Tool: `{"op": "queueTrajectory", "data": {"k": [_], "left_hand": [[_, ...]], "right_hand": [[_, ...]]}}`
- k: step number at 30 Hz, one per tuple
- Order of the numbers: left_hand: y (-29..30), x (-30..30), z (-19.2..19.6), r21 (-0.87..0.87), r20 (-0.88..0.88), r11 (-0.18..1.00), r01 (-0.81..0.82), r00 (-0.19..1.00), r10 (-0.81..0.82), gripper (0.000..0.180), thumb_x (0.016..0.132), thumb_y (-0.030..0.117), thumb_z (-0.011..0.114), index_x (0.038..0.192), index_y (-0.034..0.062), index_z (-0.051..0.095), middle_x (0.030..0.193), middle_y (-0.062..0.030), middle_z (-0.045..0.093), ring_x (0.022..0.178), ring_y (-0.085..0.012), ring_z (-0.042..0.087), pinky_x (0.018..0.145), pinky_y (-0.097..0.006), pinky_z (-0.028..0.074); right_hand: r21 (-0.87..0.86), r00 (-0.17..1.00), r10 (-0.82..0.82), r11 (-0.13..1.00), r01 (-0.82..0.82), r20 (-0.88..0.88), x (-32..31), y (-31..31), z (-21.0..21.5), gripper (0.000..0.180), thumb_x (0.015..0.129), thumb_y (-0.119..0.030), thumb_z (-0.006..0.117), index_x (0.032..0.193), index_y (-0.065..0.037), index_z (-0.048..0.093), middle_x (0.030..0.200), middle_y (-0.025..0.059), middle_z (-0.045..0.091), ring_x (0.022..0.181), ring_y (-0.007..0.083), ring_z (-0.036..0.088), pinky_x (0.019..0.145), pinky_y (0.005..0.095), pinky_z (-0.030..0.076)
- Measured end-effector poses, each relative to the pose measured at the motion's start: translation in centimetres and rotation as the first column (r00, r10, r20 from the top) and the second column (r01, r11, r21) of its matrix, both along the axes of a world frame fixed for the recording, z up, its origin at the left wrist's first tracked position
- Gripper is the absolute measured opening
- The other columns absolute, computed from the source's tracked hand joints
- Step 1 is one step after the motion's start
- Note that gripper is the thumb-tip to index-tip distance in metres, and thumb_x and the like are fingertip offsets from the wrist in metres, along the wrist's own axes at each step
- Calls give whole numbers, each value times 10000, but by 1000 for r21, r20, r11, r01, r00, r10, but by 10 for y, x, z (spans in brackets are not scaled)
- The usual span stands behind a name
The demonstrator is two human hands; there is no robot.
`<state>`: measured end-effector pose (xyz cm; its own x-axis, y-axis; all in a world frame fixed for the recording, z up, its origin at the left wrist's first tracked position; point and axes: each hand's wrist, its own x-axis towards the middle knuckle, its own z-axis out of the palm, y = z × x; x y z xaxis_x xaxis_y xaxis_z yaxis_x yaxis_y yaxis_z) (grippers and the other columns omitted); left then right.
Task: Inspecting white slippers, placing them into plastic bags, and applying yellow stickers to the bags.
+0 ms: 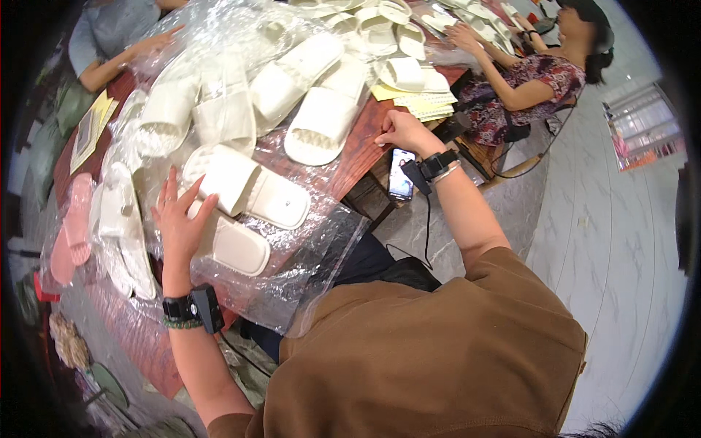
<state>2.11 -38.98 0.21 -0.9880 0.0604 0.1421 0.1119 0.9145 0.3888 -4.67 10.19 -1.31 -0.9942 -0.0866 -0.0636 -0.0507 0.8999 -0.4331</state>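
Observation:
My left hand (181,219) has its fingers spread and rests beside a pair of cream slide slippers. The upper slipper (281,201) and the lower slipper (239,248) lie on a clear plastic bag (321,266) that reaches over the table edge toward my lap. Fingers bent together, my right hand (406,133) is over the table's right edge; whatever it pinches, if anything, is too small to make out. Just below that hand is a phone (401,175) with a lit screen. More cream slippers (321,124) in clear plastic lie beyond my left hand.
Yellow cards (416,102) lie under slippers at the far right, and another card stack (93,131) at the left. Pink slippers (71,230) sit at the left edge of the red-brown table (135,336). Two people work across it, one (518,95) at the right, one (109,36) at the left.

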Motion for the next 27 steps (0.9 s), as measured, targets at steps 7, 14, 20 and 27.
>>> {"op": "queueTrajectory", "data": {"k": [7, 14, 20, 27], "left_hand": [[2, -1, 3, -5, 0, 1000, 6, 1000, -6, 478, 852, 484, 710, 1283, 278, 691, 1612, -82, 327, 1470, -357, 299, 1146, -674, 130], [1, -1, 2, -5, 1, 1000, 12, 1000, -12, 480, 856, 474, 713, 1290, 270, 687, 1611, -78, 329, 1468, -355, 305, 1135, -689, 137], [0, 0, 1, -8, 13, 1000, 8, 1000, -8, 478, 860, 461, 715, 1297, 272, 681, 1611, -77, 330, 1471, -354, 299, 1138, -693, 127], [-2, -1, 0, 10, 15, 1000, 14, 1000, -14, 479, 863, 462, 713, 1302, 272, 677, 1614, -76, 325, 1474, -356, 293, 1143, -690, 121]], "right_hand": [[-134, 960, -280, 952, 275, -20, -7, 71, 25, 198, 805, -177, 760, 880, -2, 707, 723, 106, 698, 605, 167, 665, 573, 319, 525], [182, 921, -266, 928, 325, -286, -34, 139, 21, 144, 812, -118, 666, 913, -43, 736, 873, 197, 713, 855, 355, 697, 789, 420, 548], [165, 946, -202, 955, 248, -255, -50, 152, 6, 189, 792, -109, 685, 962, -59, 752, 899, 183, 722, 869, 323, 709, 803, 393, 556], [109, 956, -199, 968, 226, -218, -60, 149, -9, 178, 788, -140, 724, 946, -61, 749, 905, 169, 726, 865, 309, 706, 791, 395, 550]]}}
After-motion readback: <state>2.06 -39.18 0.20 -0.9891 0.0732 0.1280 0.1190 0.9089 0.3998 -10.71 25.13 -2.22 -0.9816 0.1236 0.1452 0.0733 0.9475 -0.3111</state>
